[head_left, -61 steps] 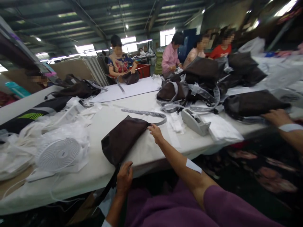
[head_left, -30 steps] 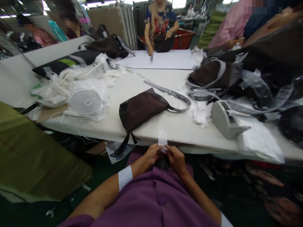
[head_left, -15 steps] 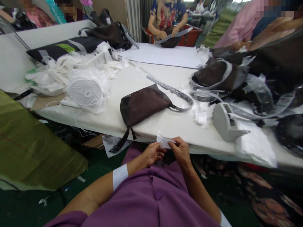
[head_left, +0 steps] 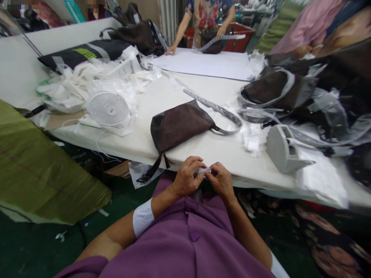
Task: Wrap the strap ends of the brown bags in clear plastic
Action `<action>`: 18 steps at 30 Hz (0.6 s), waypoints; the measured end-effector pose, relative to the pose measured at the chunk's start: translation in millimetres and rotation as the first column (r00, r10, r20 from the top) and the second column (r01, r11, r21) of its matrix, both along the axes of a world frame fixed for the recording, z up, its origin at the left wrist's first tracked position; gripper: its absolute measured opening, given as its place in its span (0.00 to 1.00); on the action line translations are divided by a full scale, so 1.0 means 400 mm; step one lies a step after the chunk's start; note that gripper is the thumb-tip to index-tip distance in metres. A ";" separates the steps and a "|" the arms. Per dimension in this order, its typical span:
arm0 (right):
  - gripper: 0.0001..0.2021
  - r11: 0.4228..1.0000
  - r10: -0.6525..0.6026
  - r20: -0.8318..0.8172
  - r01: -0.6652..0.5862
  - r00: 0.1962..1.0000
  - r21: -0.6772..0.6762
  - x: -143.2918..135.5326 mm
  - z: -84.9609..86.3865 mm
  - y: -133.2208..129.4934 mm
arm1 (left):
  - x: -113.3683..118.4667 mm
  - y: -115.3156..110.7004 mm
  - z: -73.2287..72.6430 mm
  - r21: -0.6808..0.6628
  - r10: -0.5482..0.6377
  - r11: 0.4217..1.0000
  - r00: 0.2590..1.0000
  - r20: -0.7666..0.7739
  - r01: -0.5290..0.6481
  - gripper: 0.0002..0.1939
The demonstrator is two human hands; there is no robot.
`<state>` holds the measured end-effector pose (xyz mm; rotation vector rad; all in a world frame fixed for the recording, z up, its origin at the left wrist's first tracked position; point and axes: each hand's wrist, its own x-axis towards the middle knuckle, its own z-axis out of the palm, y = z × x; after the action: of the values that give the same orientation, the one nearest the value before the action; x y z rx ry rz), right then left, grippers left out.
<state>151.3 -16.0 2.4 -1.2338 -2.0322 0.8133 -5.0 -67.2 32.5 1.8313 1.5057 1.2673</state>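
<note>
Between my two hands, just off the table's front edge, is a small piece of thin white plastic film (head_left: 204, 170), mostly hidden by fingers. My left hand (head_left: 188, 177) pinches its left side with curled fingers. On the other side, my right hand (head_left: 220, 179) grips it between thumb and bent fingers. Beyond them a dark brown handbag (head_left: 182, 125) lies flat on the white table (head_left: 139, 148). Its strap (head_left: 213, 106), wrapped in clear film, curves away to the right, and a short strap end with a buckle hangs over the front edge.
At left stand a white fan (head_left: 108, 108) and a heap of white wrapping (head_left: 92, 73). A grey tape dispenser (head_left: 282, 148) and piled brown bags (head_left: 269, 87) lie right. Across the table, a person rests one hand (head_left: 171, 50) on white sheets (head_left: 203, 63). A green sack (head_left: 43, 170) stands left.
My left hand has risen and closed on the film, which is now bunched between both hands. The co-worker's hand has moved left onto the sheets. The view has shifted slightly.
</note>
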 end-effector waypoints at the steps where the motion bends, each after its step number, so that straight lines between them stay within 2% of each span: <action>1: 0.10 1.000 0.012 0.020 -0.013 1.000 0.023 -0.002 0.000 -0.001 | 0.001 0.002 -0.002 0.002 -0.010 1.000 0.999 -0.031 0.010 0.10; 7: 0.10 0.996 0.051 0.092 -0.057 0.994 0.067 -0.001 -0.015 -0.008 | 0.004 0.008 -0.060 -0.094 -0.037 0.995 0.994 -0.106 0.027 0.07; 10: 0.10 0.993 0.117 0.075 -0.116 0.990 -0.027 0.007 -0.031 -0.010 | -0.002 0.003 -0.077 -0.222 -0.032 0.975 0.995 -0.093 0.010 0.03; 13: 0.08 0.957 0.193 -0.035 -0.196 0.980 -0.215 0.012 -0.055 -0.012 | -0.013 -0.010 -0.084 -0.350 0.017 0.936 1.000 -0.003 -0.017 0.06; 16: 0.08 0.919 0.183 -0.104 -0.208 0.978 -0.334 0.008 -0.082 -0.014 | -0.028 -0.033 -0.104 -0.407 0.053 0.913 0.988 0.146 0.011 0.06; 18: 0.09 0.908 0.170 -0.104 -0.197 0.980 -0.369 0.000 -0.099 -0.015 | -0.044 -0.053 -0.131 -0.441 0.181 0.897 0.937 0.300 -0.032 0.06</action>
<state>151.2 -22.0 -37.3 -1.2017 -2.0152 1.3727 -22.6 -88.4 -19.9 1.1972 1.5567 1.1115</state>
